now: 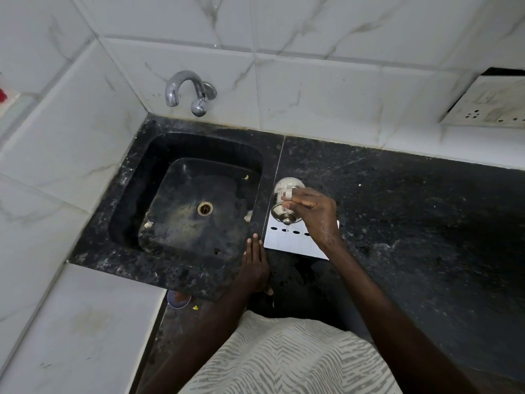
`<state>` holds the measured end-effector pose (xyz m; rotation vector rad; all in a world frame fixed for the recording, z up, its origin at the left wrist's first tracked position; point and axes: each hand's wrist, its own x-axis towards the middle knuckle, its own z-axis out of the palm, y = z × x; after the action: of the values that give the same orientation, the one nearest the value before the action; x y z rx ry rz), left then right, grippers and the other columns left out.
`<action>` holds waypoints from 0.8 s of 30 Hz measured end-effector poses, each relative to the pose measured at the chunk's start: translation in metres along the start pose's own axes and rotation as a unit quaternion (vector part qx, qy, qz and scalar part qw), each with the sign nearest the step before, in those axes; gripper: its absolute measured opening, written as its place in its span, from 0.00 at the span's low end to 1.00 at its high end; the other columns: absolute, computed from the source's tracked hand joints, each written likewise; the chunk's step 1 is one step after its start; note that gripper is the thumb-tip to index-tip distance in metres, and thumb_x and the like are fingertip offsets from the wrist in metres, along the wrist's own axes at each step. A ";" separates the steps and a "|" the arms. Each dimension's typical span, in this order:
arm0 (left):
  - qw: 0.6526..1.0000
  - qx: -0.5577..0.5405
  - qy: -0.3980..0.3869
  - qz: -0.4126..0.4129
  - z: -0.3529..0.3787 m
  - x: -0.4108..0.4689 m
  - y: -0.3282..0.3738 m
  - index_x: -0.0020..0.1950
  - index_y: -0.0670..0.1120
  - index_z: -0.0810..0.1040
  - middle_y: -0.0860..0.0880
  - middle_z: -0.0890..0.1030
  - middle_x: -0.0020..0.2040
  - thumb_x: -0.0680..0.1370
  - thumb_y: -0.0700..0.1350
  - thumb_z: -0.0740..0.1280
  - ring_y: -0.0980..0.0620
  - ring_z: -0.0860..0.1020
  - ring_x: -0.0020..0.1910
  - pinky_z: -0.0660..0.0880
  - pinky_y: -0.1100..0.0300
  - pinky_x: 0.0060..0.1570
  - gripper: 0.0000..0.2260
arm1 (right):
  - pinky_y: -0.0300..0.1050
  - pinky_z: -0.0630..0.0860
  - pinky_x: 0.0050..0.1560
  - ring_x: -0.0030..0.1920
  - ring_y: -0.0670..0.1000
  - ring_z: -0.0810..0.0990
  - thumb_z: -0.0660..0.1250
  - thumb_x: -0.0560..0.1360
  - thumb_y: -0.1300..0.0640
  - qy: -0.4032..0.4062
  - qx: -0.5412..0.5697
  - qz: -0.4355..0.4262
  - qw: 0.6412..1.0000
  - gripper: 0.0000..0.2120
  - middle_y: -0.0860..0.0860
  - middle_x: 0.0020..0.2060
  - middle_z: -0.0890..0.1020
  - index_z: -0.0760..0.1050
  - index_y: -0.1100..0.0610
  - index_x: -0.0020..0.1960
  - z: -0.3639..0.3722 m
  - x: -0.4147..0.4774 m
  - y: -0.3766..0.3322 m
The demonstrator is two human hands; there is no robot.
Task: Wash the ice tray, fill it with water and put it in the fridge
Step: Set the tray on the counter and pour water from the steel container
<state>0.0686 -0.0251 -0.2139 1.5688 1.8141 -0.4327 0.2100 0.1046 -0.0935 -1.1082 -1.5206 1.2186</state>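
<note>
Left hand beside tray — right hand above.

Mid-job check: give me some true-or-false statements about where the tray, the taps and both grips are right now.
1. The ice tray lies on the counter, to the right of the sink. True.
2. The right grip holds the curved wall tap. False: it holds the small tap that stands over the ice tray.
3. The left grip lies flat on the counter with straight fingers and holds nothing. True.
4. Water streams from the wall tap into the sink. False: no stream shows there. Only a thin trickle falls from the small tap onto the ice tray.
</note>
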 end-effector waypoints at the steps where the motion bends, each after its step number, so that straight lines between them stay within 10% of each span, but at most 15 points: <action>1: 1.000 0.001 0.003 0.000 0.000 -0.001 0.000 0.79 0.30 0.34 0.30 0.29 0.79 0.68 0.62 0.79 0.29 0.32 0.79 0.45 0.38 0.81 0.66 | 0.38 0.81 0.56 0.53 0.43 0.86 0.79 0.69 0.70 0.001 -0.002 -0.001 1.000 0.12 0.49 0.49 0.87 0.87 0.64 0.52 0.000 0.000 0.000; 12: 1.000 0.018 0.016 0.004 -0.002 -0.005 0.001 0.79 0.29 0.35 0.31 0.27 0.75 0.71 0.63 0.76 0.28 0.34 0.80 0.46 0.39 0.80 0.63 | 0.46 0.82 0.57 0.52 0.49 0.86 0.80 0.71 0.63 0.062 0.033 0.101 0.992 0.09 0.50 0.50 0.88 0.88 0.60 0.52 0.011 0.018 0.000; 24: 1.000 0.018 0.007 0.001 0.000 -0.002 0.000 0.78 0.28 0.34 0.34 0.25 0.70 0.67 0.66 0.77 0.35 0.25 0.70 0.44 0.39 0.80 0.67 | 0.47 0.83 0.56 0.51 0.48 0.87 0.79 0.70 0.68 -0.010 0.011 0.023 1.000 0.09 0.48 0.48 0.88 0.88 0.62 0.50 0.032 0.006 -0.006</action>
<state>0.0688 -0.0268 -0.2128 1.6015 1.8241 -0.4570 0.1766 0.1033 -0.0913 -1.1247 -1.5014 1.2778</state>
